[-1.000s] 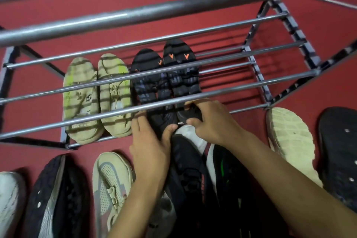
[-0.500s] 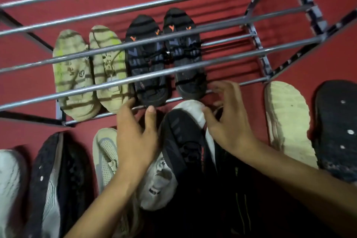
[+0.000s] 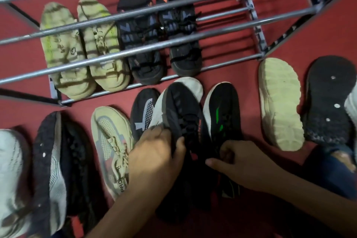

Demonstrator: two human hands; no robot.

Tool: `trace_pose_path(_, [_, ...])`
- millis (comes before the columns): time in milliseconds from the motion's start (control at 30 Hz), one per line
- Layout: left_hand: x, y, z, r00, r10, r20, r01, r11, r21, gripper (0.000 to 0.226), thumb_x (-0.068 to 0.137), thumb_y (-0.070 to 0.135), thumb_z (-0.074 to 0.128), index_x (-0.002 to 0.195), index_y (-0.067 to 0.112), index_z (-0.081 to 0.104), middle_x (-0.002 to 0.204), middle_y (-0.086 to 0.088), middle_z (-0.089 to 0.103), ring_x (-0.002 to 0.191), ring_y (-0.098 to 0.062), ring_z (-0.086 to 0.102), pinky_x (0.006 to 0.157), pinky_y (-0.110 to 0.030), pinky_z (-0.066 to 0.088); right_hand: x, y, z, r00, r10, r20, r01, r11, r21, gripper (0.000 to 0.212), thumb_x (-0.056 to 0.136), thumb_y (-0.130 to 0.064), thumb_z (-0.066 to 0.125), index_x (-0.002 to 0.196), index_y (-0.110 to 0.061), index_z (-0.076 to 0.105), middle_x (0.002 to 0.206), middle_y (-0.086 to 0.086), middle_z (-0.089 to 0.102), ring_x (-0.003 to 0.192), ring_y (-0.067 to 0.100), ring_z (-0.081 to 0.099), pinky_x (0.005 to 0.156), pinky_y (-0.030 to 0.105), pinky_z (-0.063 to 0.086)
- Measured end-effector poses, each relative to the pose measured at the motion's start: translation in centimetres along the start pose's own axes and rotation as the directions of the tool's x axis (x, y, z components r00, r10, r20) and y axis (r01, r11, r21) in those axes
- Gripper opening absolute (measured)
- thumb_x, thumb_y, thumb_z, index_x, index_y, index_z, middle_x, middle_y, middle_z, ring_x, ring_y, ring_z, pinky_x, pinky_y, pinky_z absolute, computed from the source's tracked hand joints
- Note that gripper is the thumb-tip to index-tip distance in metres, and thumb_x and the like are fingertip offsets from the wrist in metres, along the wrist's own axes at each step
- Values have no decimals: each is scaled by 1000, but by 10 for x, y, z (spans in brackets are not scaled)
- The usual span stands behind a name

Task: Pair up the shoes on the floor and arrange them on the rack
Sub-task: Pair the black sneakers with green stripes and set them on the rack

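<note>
On the rack's (image 3: 212,34) bottom shelf stand a beige pair (image 3: 83,48) and a black pair with orange marks (image 3: 160,31), side by side. In front of the rack, on the red floor, my left hand (image 3: 154,156) grips a black shoe with a white sole (image 3: 181,114) at its collar. My right hand (image 3: 239,162) holds the black shoe with green stripes (image 3: 222,116) beside it, fingers curled at its opening. Both shoes point toward the rack.
More shoes lie along the floor: a white one (image 3: 11,170) far left, a black and grey one (image 3: 52,160), a beige sneaker (image 3: 112,147), a black knit shoe (image 3: 143,110), then an upturned cream sole (image 3: 278,102) and black sole (image 3: 328,98) at right. My knee (image 3: 332,170) is lower right.
Both hands drew back from the black pair on the shelf to the floor shoes. The left now grips the white-soled black shoe, the right the green-striped one. The view tilted down.
</note>
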State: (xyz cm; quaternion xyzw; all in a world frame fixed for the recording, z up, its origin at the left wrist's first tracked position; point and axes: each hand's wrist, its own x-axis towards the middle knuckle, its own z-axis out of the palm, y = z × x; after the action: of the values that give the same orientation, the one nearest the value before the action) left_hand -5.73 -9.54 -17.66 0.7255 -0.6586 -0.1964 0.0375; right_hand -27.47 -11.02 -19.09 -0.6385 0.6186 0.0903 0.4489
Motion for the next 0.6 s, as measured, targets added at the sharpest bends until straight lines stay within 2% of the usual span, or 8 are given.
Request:
trace_pose_path(67, [-3, -3, 3, 1000, -12, -13, 8, 966, -258, 26, 92, 27, 58, 73, 24, 40, 75, 9, 39, 73, -16, 46, 64, -27, 29, -1, 1, 0, 999, -22, -37, 24, 999, 35, 63, 65, -87, 58, 67, -24, 54, 58, -4, 62, 56, 3, 59, 50, 22, 42])
trace_pose_path(133, [-9, 1, -1, 996, -82, -37, 53, 868, -494, 27, 90, 16, 54, 74, 26, 34, 75, 13, 36, 69, -7, 38, 64, -20, 26, -5, 0, -2, 990, -66, -123, 74, 995, 61, 72, 56, -96, 52, 72, -26, 51, 69, -6, 65, 57, 6, 58, 51, 21, 43])
trace_pose_path(200, [-9, 2, -10, 987, -139, -81, 60, 785, -617, 30, 90, 13, 52, 70, 26, 34, 73, 12, 38, 68, -1, 39, 64, -15, 29, -7, -5, -8, 981, -85, -172, 110, 984, 142, 76, 49, -99, 56, 85, -32, 52, 79, -17, 67, 62, 3, 61, 53, 16, 46])
trace_pose_path(267, [-3, -3, -17, 980, -163, -114, 40, 721, -692, 29, 93, 17, 48, 67, 21, 35, 71, 12, 37, 66, -1, 39, 63, -16, 32, -6, -17, -14, 993, -86, -78, 109, 927, 359, 83, 44, -94, 67, 107, -41, 58, 88, -23, 72, 74, -3, 69, 60, 14, 54])
trace_pose_path(333, [4, -13, -19, 976, -184, -117, 46, 699, -714, 32, 97, 26, 48, 68, 18, 38, 69, 12, 37, 65, -2, 39, 63, -20, 34, 2, -29, -6, 986, -164, -13, 150, 861, 486, 81, 55, -83, 75, 125, -44, 59, 107, -27, 74, 94, -8, 71, 76, 18, 59])
trace_pose_path(433, [0, -37, -13, 978, -196, -75, 98, 743, -662, 23, 100, 34, 49, 83, 20, 58, 81, 11, 56, 79, -4, 55, 74, -27, 45, 25, -40, 12, 980, -193, -38, 188, 867, 462, 63, 63, -72, 68, 117, -39, 66, 107, -26, 75, 97, -12, 67, 78, 6, 51])
trace_pose_path(533, [-22, -89, -12, 895, -316, -315, 127, 857, -500, 9, 98, 29, 53, 105, 29, 60, 101, 15, 58, 98, -9, 58, 87, -33, 47, 43, -33, 21, 990, -136, -30, 135, 884, 447, 61, 57, -75, 60, 103, -36, 67, 94, -23, 76, 87, -7, 71, 71, 17, 54])
trace_pose_path(600, [-39, -137, -11, 808, -435, -397, 318, 890, -327, 28, 89, 34, 60, 115, 26, 56, 112, 8, 54, 108, -20, 54, 94, -43, 45, 45, -28, 22, 987, -152, -48, 157, 885, 439, 51, 62, -75, 61, 104, -46, 66, 98, -31, 73, 88, -12, 69, 71, 11, 53])
